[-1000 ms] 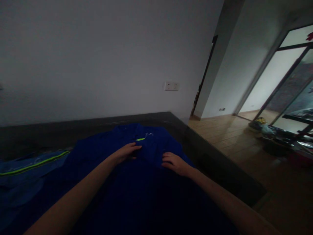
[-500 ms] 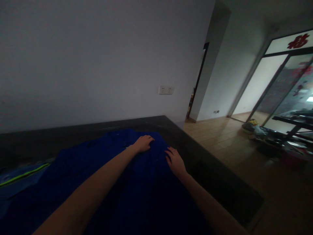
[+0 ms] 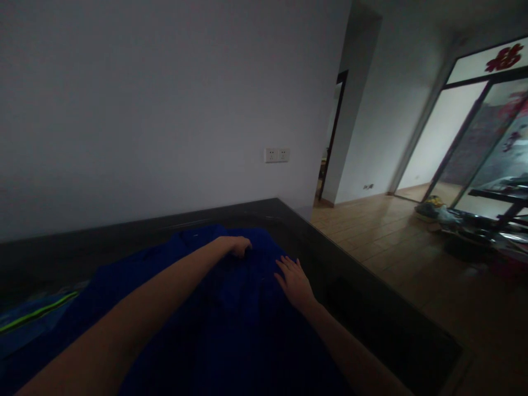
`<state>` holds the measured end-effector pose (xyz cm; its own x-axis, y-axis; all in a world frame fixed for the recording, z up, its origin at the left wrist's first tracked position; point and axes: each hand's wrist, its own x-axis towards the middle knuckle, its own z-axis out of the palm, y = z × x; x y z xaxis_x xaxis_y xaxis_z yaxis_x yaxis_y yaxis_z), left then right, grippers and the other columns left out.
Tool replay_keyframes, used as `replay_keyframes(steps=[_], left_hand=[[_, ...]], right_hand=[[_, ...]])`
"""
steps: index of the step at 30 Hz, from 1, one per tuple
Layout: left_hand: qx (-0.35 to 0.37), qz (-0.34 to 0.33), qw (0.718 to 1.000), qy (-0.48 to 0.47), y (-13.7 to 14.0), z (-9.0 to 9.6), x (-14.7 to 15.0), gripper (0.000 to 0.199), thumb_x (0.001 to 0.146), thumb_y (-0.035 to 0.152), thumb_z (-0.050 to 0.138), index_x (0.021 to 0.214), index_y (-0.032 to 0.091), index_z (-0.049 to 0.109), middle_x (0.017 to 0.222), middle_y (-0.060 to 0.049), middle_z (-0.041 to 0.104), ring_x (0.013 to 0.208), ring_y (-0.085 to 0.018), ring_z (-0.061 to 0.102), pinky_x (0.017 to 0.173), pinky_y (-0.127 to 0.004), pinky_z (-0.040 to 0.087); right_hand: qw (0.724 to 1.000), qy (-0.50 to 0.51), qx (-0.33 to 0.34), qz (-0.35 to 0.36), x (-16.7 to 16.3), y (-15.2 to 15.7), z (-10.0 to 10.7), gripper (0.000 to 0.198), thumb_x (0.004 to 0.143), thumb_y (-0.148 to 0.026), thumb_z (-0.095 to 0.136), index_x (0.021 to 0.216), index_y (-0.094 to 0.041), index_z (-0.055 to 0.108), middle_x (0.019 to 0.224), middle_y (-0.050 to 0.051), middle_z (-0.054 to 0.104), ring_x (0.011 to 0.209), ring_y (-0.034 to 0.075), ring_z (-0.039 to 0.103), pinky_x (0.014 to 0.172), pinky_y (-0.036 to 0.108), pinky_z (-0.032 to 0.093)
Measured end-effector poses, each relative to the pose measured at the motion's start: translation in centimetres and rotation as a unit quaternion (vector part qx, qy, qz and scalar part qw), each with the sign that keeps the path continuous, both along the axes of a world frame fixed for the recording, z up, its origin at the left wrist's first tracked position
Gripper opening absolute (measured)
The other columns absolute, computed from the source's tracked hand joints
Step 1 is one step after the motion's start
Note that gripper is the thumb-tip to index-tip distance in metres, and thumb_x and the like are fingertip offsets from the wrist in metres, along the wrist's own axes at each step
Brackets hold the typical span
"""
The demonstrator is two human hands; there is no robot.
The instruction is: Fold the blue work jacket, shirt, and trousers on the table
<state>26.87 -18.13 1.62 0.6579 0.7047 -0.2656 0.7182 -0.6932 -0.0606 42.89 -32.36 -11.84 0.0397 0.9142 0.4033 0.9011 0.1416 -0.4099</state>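
A dark blue collared garment [image 3: 231, 308] lies spread over the black tabletop, its collar toward the far side. My left hand [image 3: 239, 247] is closed on the cloth near the garment's far edge, fingers curled down and partly hidden. To the right, my right hand [image 3: 296, 281] lies flat on the garment's right edge with its fingers spread. Much of the nearer cloth is too dark to make out folds.
At the left lies a lighter blue cloth [image 3: 25, 341] with a yellow-green stripe. The black table [image 3: 325, 256] meets a white wall with sockets [image 3: 276, 155]. Beyond its right edge are a wooden floor [image 3: 371, 236], piled items [image 3: 449, 217] and glass doors.
My left hand has curled its fingers into the cloth and shifted slightly left and down. My right hand has spread its fingers and stays near the garment's right edge. The view has shifted a little.
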Motion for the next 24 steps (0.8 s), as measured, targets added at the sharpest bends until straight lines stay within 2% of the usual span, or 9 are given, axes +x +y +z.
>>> replay_keyframes(steps=[5, 9, 11, 13, 16, 18, 20, 22, 24], left_hand=[[-0.003, -0.055, 0.998, -0.010, -0.6, 4.3, -2.0, 0.025, 0.087, 0.030, 0.058, 0.108, 0.017, 0.063, 0.116, -0.007, 0.060, 0.104, -0.021, 0.058, 0.092, -0.036, 0.048], [0.117, -0.140, 0.983, -0.035, -1.2, 11.3, -3.8, 0.020, 0.080, 0.013, 0.055, 0.095, 0.018, 0.066, 0.099, -0.006, 0.068, 0.097, -0.018, 0.061, 0.089, -0.028, 0.045], [0.183, -0.167, 0.967, -0.055, -2.9, 15.7, -5.5, 0.017, 0.082, 0.016, 0.050, 0.089, 0.017, 0.065, 0.087, -0.004, 0.067, 0.088, -0.016, 0.062, 0.085, -0.029, 0.045], [0.248, -0.196, 0.944, -0.098, -5.5, 19.8, -7.9, 0.015, 0.082, 0.022, 0.049, 0.084, 0.018, 0.064, 0.083, -0.001, 0.065, 0.088, -0.014, 0.061, 0.091, -0.030, 0.041], [0.324, -0.194, 0.915, -0.142, -10.4, 23.4, -12.8, 0.029, 0.083, 0.038, 0.044, 0.080, 0.017, 0.065, 0.086, 0.004, 0.063, 0.092, -0.011, 0.058, 0.101, -0.034, 0.032], [0.345, -0.180, 0.907, -0.160, -13.3, 23.1, -16.8, 0.036, 0.083, 0.043, 0.039, 0.078, 0.020, 0.067, 0.090, 0.007, 0.065, 0.098, -0.010, 0.057, 0.106, -0.033, 0.026], [0.308, -0.124, 0.933, -0.136, -15.3, 20.5, -21.2, 0.034, 0.081, 0.042, 0.039, 0.085, 0.030, 0.070, 0.098, 0.012, 0.067, 0.101, -0.009, 0.057, 0.109, -0.031, 0.022], [0.234, -0.067, 0.964, -0.105, -16.7, 16.1, -25.8, 0.034, 0.078, 0.038, 0.039, 0.091, 0.043, 0.070, 0.100, 0.018, 0.069, 0.099, -0.009, 0.061, 0.111, -0.029, 0.022], [0.138, -0.017, 0.988, -0.073, -17.8, 10.7, -30.1, 0.040, 0.072, 0.034, 0.039, 0.090, 0.054, 0.068, 0.101, 0.021, 0.070, 0.098, -0.011, 0.063, 0.108, -0.028, 0.031]], right_hand=[[0.997, 0.036, 0.065, -0.001, 0.1, -0.1, 0.5, 0.042, 0.096, -0.037, 0.039, 0.126, -0.013, 0.057, 0.137, 0.014, 0.052, 0.133, 0.026, 0.040, 0.113, 0.053, 0.022], [0.993, 0.059, 0.098, 0.023, 0.3, -0.4, 0.8, 0.045, 0.097, -0.040, 0.034, 0.130, -0.016, 0.054, 0.139, 0.012, 0.050, 0.133, 0.025, 0.039, 0.113, 0.055, 0.021], [0.991, 0.065, 0.110, 0.040, 0.4, -0.6, 0.9, 0.046, 0.098, -0.040, 0.032, 0.133, -0.018, 0.050, 0.141, 0.011, 0.048, 0.134, 0.024, 0.038, 0.113, 0.055, 0.020], [0.990, 0.069, 0.114, 0.055, 0.5, -0.8, 1.0, 0.046, 0.098, -0.040, 0.031, 0.135, -0.019, 0.048, 0.142, 0.010, 0.047, 0.135, 0.023, 0.037, 0.113, 0.056, 0.020], [0.989, 0.072, 0.098, 0.088, 0.5, -0.9, 1.0, 0.046, 0.097, -0.042, 0.032, 0.135, -0.021, 0.048, 0.142, 0.010, 0.047, 0.134, 0.023, 0.038, 0.113, 0.055, 0.021], [0.988, 0.065, 0.074, 0.121, 0.3, -1.0, 0.9, 0.046, 0.097, -0.043, 0.032, 0.135, -0.022, 0.048, 0.141, 0.010, 0.048, 0.133, 0.023, 0.041, 0.113, 0.055, 0.021], [0.985, 0.052, 0.050, 0.154, 0.0, -1.0, 0.7, 0.046, 0.096, -0.045, 0.035, 0.133, -0.023, 0.050, 0.139, 0.010, 0.051, 0.131, 0.023, 0.043, 0.113, 0.056, 0.020], [0.983, 0.044, 0.039, 0.175, -0.4, -0.9, 0.6, 0.044, 0.094, -0.046, 0.040, 0.131, -0.025, 0.053, 0.136, 0.010, 0.053, 0.130, 0.024, 0.044, 0.112, 0.058, 0.020], [0.981, 0.054, 0.050, 0.180, -0.5, -0.9, 0.6, 0.041, 0.093, -0.045, 0.044, 0.127, -0.026, 0.057, 0.134, 0.009, 0.055, 0.129, 0.024, 0.046, 0.112, 0.058, 0.021]])
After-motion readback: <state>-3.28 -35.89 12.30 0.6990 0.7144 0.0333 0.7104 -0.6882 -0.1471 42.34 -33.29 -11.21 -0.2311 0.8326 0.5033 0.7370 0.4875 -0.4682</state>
